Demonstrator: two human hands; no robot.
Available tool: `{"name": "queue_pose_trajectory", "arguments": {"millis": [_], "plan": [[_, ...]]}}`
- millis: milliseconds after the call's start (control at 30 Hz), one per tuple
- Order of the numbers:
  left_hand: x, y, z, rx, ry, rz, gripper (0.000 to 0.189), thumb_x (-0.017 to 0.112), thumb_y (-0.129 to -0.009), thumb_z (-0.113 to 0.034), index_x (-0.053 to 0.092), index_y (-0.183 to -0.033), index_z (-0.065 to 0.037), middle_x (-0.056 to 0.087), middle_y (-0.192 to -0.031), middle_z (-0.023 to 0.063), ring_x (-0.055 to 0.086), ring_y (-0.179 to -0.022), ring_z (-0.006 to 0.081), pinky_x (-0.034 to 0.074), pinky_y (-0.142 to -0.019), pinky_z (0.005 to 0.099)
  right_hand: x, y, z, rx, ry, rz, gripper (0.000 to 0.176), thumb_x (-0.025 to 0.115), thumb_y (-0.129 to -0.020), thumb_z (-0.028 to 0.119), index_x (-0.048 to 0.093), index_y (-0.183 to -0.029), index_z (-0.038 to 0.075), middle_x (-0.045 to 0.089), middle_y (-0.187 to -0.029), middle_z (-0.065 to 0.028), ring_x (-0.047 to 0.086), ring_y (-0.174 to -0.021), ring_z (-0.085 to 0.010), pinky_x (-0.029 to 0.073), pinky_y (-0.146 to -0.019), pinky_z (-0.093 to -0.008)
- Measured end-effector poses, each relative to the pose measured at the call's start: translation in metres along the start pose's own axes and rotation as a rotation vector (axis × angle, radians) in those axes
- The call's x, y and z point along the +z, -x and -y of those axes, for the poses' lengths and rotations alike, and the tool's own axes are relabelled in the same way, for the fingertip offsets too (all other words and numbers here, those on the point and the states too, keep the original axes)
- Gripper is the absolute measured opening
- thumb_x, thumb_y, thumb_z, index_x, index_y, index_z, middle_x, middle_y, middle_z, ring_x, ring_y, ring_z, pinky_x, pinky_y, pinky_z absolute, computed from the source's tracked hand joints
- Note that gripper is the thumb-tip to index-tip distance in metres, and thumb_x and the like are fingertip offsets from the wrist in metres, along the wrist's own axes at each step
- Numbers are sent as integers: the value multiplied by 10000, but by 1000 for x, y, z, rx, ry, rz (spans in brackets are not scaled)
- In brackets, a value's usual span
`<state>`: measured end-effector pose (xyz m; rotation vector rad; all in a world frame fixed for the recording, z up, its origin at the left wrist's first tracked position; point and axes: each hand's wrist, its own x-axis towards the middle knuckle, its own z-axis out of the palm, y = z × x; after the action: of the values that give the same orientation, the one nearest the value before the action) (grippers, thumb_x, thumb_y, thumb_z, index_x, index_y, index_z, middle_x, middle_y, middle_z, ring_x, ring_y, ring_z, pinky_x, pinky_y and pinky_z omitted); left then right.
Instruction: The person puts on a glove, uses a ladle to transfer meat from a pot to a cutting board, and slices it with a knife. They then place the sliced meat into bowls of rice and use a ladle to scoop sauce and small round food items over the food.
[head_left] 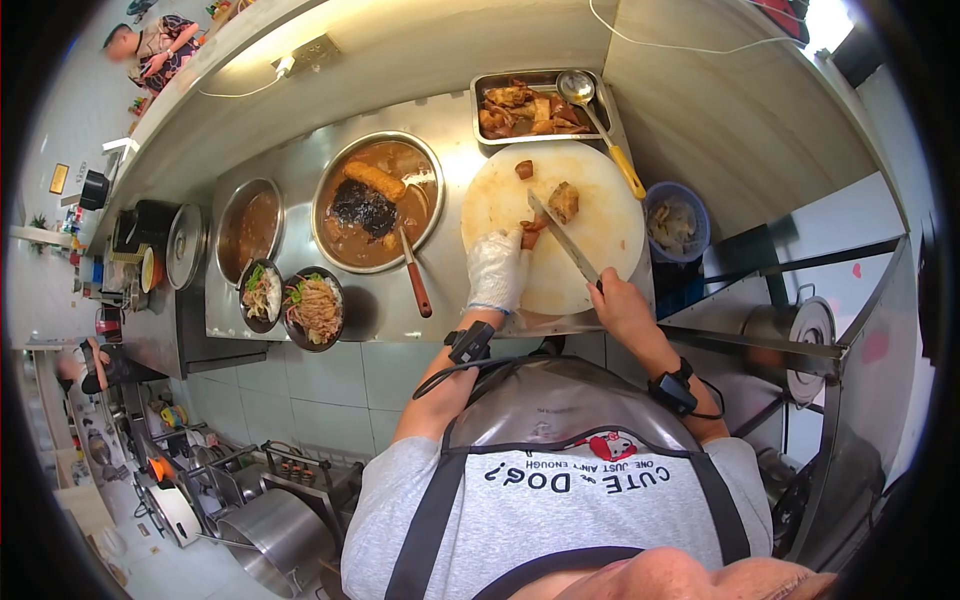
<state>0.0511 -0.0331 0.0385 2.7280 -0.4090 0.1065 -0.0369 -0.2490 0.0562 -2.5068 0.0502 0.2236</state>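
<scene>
A round white cutting board [490,190] lies on the steel counter. My right hand [620,303] is closed around the handle of a knife [572,246], whose blade reaches up and left across the board. My left hand [497,270], in a clear plastic glove, presses its fingertips on a reddish-brown piece of food [530,236] beside the blade. Just right of the blade tip sits a larger browned chunk [564,202]. Higher on the board rests a small brown piece [524,169].
Behind the board stands a tray of braised food [530,112] with a yellow-handled ladle [622,165]. Left are a stew pot [378,202], another pot [249,230] and two filled bowls [314,309]. A blue basket [676,222] is at right. Two people appear far left.
</scene>
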Motion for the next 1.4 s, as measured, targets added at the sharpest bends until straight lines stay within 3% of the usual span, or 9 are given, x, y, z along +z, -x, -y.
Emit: {"name": "queue_pose_trajectory", "arguments": {"millis": [733, 800, 1333, 1400], "plan": [[3, 6, 9, 3, -80, -56, 199, 738, -763, -244, 693, -825, -60, 654, -820, 155, 653, -831, 342, 510, -763, 453, 6, 7, 5, -39, 18, 95, 286, 587, -964, 251, 496, -939, -18, 641, -750, -292, 639, -750, -488, 507, -670, -555], [5, 7, 10, 26, -99, -90, 147, 713, -753, -203, 692, -796, -65, 650, -812, 150, 661, -808, 333, 517, -710, 456, 2, 8, 10, -26, 33, 110, 284, 584, -964, 248, 496, -939, -21, 641, -751, -294, 641, -751, -487, 508, -672, -554], [7, 12, 16, 22, -90, -163, 105, 695, -767, -146, 696, -808, -49, 646, -841, 181, 645, -812, 369, 512, -733, 472, 16, 8, 4, -79, 5, 109, 279, 585, -964, 232, 488, -949, -30, 634, -744, -304, 628, -746, -503, 503, -675, -555], [4, 16, 17, 0, -82, -56, 95, 680, -784, -137, 698, -822, -52, 649, -854, 179, 641, -832, 368, 510, -758, 476, 19, 17, 3, -60, -47, 104, 278, 588, -962, 231, 489, -948, -28, 631, -743, -307, 623, -750, -507, 501, -677, -556]]}}
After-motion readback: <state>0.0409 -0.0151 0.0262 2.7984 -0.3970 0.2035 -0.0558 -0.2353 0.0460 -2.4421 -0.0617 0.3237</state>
